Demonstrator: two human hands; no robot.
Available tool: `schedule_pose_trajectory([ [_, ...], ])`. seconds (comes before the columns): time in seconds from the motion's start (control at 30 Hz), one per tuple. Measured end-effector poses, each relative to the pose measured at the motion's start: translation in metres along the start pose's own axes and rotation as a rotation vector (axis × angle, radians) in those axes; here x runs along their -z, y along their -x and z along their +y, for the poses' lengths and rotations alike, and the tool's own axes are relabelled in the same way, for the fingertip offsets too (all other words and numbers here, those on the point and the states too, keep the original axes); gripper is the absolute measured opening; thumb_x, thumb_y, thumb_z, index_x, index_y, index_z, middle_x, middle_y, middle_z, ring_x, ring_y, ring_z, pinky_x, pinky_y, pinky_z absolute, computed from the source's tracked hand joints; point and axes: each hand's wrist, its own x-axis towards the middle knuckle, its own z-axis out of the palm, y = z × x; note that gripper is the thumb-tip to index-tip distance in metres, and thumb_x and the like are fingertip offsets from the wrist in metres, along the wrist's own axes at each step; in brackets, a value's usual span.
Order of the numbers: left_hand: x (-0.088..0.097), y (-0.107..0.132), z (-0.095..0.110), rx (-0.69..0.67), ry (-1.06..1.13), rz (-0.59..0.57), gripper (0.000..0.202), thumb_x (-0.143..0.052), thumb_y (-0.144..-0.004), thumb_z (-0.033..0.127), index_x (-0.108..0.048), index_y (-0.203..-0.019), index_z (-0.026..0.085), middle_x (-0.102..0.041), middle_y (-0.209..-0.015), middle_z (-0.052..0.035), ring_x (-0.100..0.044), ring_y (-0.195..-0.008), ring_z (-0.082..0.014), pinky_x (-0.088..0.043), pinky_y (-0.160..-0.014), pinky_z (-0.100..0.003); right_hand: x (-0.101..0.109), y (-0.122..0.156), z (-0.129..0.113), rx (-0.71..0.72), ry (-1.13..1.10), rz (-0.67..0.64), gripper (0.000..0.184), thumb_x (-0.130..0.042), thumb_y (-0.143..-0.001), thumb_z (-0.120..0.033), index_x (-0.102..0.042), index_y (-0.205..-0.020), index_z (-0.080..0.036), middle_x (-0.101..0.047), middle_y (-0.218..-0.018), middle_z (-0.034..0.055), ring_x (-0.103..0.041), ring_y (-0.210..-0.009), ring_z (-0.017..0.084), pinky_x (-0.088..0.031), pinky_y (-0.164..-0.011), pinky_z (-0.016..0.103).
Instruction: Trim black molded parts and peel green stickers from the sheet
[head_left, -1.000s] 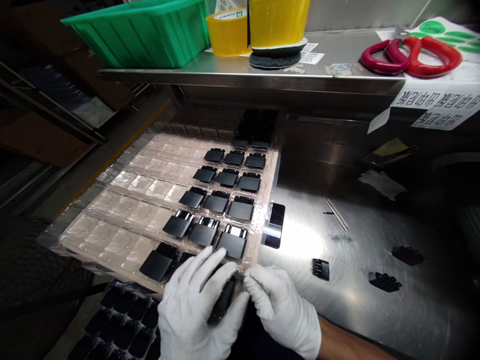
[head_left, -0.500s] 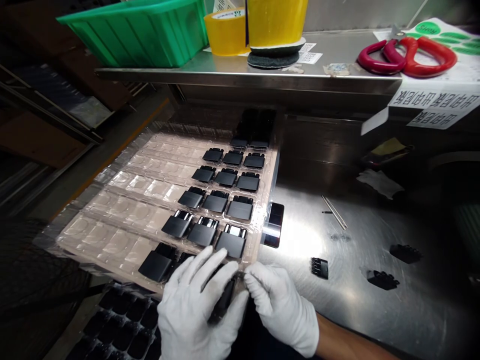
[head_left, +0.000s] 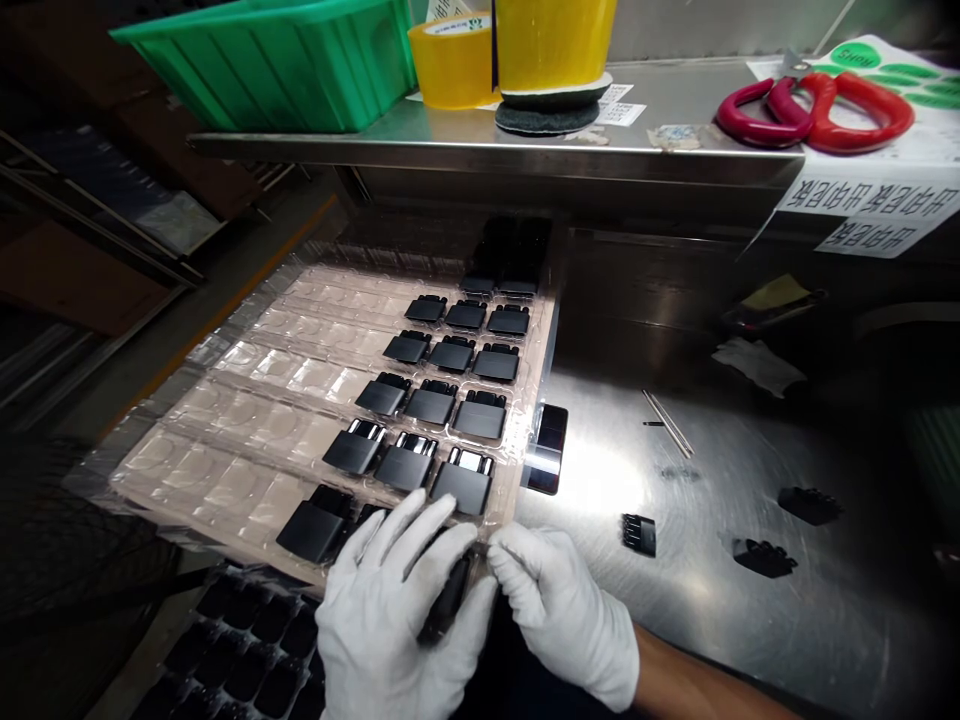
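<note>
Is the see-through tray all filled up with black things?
The tray is only partly full: black pieces sit toward the picture's right, while the pockets on the left show bare plastic.

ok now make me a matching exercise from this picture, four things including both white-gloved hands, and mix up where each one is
Column one
1. White-gloved left hand
2. White-gloved right hand
3. Red-handled scissors
4. Thin silvery rods

Column two
A. On the flat grey metal shelf
B. Fingers spread over the near row of the clear plastic compartment tray
C. Lying on the shiny metal bench
D. Fingers curled, at the tray's near right corner

Right pairs: 1-B, 2-D, 3-A, 4-C
</note>
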Motion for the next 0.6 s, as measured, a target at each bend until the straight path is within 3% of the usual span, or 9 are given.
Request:
schedule_pose_trajectory([
  [0.13, 0.0006, -0.001, 0.0004, -0.003, 0.0, 0.013, 0.032, -0.071, -0.077, 0.026, -0.062, -0.108, 0.024, -0.07, -0.114, -0.0065, -0.058, -0.116, -0.0288, -0.043, -0.095, -0.053, -0.0002, 0.0002, -0.0009, -0.002, -0.013, -0.013, 0.03, -0.036, -0.098, -0.031, -0.035, -0.069, -0.023, -0.041, -0.06, -0.0046, -0.042, -0.055, 0.012, -0.032, -0.057, 0.026],
  [0.3, 0.0012, 0.0002, 0.0003, -0.012, 0.015, 0.003, 0.015, -0.069, -0.077, 0.021, -0.062, -0.09, 0.022, -0.07, -0.114, -0.0104, -0.059, -0.116, -0.0304, -0.042, -0.097, -0.057, -0.0028, 0.003, -0.0044, 0.098, 0.038, -0.014, 0.028, -0.039, -0.096, -0.03, -0.038, -0.069, -0.023, -0.044, -0.06, -0.0051, -0.041, -0.054, 0.012, -0.032, -0.058, 0.025],
  [0.6, 0.0016, 0.0012, -0.001, -0.013, -0.002, 0.031, 0.042, -0.074, -0.074, 0.029, -0.061, -0.113, 0.018, -0.068, -0.116, -0.0131, -0.058, -0.117, -0.0307, -0.044, -0.098, -0.056, -0.0005, -0.0014, -0.0015, 0.04, 0.01, 0.021, 0.029, -0.038, -0.097, -0.029, -0.038, -0.068, -0.022, -0.042, -0.059, -0.0041, -0.044, -0.055, 0.012, -0.033, -0.058, 0.026],
])
